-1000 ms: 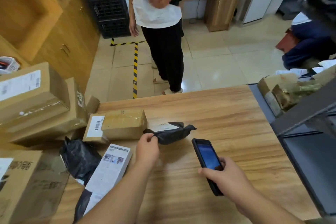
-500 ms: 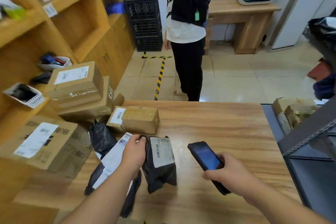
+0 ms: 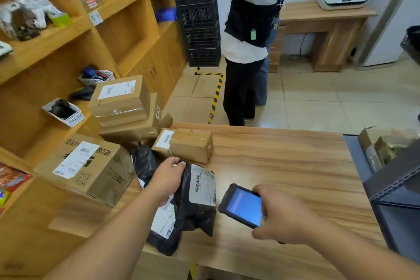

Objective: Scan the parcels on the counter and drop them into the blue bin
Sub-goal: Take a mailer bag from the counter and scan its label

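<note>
My left hand (image 3: 167, 180) grips the top of a black poly-bag parcel (image 3: 197, 209) and holds it upright above the wooden counter (image 3: 284, 166), its white barcode label facing right. Just to the right of that label, my right hand (image 3: 278, 213) holds a handheld scanner (image 3: 244, 207) with a lit blue screen. Under the held parcel lies another black bag with a white label (image 3: 164, 225). A third black bag (image 3: 144, 161) sits behind my left hand. A small cardboard box (image 3: 191, 146) lies further back on the counter. No blue bin shows.
Several cardboard boxes (image 3: 86, 166) are stacked at the counter's left end against wooden shelving (image 3: 68, 36). A person (image 3: 246, 41) stands beyond the counter by stacked black crates (image 3: 197, 18). A dark metal rack (image 3: 397, 188) holding boxes borders the counter on the right.
My left hand picked the black bag off the counter and turned it upright with the label showing. My right hand brought the scanner in close to the label. The view tilted up.
</note>
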`<state>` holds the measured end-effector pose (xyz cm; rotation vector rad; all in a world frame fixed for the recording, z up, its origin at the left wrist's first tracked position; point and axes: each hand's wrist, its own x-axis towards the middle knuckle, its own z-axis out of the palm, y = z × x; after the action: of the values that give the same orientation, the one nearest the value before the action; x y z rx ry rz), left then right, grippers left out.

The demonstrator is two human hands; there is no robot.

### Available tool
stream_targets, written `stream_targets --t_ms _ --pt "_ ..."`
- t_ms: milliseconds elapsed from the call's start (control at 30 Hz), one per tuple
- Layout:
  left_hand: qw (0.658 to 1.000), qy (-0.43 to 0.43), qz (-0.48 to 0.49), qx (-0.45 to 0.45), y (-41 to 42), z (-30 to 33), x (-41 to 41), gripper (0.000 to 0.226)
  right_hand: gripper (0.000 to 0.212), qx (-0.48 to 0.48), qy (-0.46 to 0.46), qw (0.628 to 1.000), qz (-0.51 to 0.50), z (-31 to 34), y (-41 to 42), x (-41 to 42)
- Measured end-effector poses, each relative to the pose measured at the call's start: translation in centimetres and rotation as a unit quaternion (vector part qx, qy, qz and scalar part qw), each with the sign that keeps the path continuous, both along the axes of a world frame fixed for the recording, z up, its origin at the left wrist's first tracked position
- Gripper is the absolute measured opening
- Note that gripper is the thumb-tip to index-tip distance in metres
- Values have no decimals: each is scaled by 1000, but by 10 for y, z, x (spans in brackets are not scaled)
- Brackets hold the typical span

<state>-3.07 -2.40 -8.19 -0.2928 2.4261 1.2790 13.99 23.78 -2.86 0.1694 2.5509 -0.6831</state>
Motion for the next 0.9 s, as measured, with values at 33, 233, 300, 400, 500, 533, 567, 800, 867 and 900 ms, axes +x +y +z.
stream_targets --t_ms 33,233,300,400,500,533,567,800,867,900 --pt "1000 -5 -6 6 -2 1 -3 26 61 36 15 999 28 1 -2 -3" --pt "999 -18 -40 23 -11 4 -15 20 63 132 54 985 100 9 -19 -22" --pt "998 -17 -54 15 -12 6 -18 20 63 152 62 980 111 10 -23 -27" --pt "998 -22 -60 15 -16 6 -22 21 66 164 76 977 117 8 -28 -32" --pt "997 -23 -67 16 -20 5 -27 20 68 167 79 976 113 6 -33 -36" --pt "997 -25 -68 15 -22 5 -28 20 69 170 78 976 111 6 -35 -37" --pt "997 -25 -69 17 -24 5 -29 20 69 176 79 975 111 6 -36 -38" --pt "996 -34 -79 18 -33 4 -36 19 65 202 74 971 100 5 -48 -39" --pt "996 -36 -83 21 -36 3 -38 19 65 196 71 974 91 6 -52 -38" --pt "995 -36 -85 22 -37 1 -39 20 66 192 70 975 85 5 -53 -38"
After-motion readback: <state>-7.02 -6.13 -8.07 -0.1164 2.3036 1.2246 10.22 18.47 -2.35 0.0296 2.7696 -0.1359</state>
